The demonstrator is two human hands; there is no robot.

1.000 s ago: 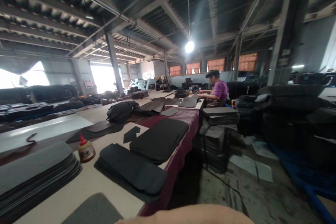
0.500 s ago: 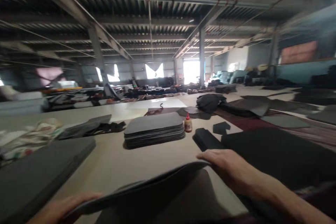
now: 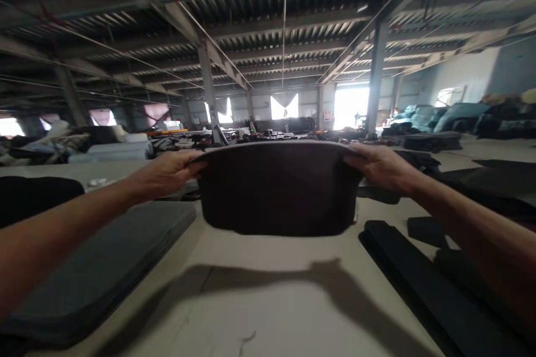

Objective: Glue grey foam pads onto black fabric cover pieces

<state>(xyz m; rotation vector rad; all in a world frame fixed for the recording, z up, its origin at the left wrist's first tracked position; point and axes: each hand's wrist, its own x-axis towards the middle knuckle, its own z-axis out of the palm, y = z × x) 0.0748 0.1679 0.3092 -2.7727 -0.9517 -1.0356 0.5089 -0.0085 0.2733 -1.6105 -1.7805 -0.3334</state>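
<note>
A dark grey mat (image 3: 278, 192) with rounded corners hangs upright in front of me, above the table. My left hand (image 3: 173, 170) pinches its upper left corner, thumb and fingers closed on the edge. At the upper right corner my right hand (image 3: 372, 164) grips it the same way. The panel's lower edge hangs free over the pale tabletop (image 3: 268, 301), where the shadow of my arms falls. The low stack of similar mats and the glue bottle seen earlier are hidden behind the raised mat.
A thick stack of large dark sheets (image 3: 113, 262) lies to the left. Long dark strips (image 3: 427, 284) lie along the right, near more dark pieces (image 3: 427, 228). White rolls (image 3: 119, 150) stand farther back at left, and light blue bundles (image 3: 452, 114) at the far right.
Both hands have lifted the mat up and forward from low over the near table, and it now hangs upright. It covers the spot where the stack and bottle showed. My view has turned left.
</note>
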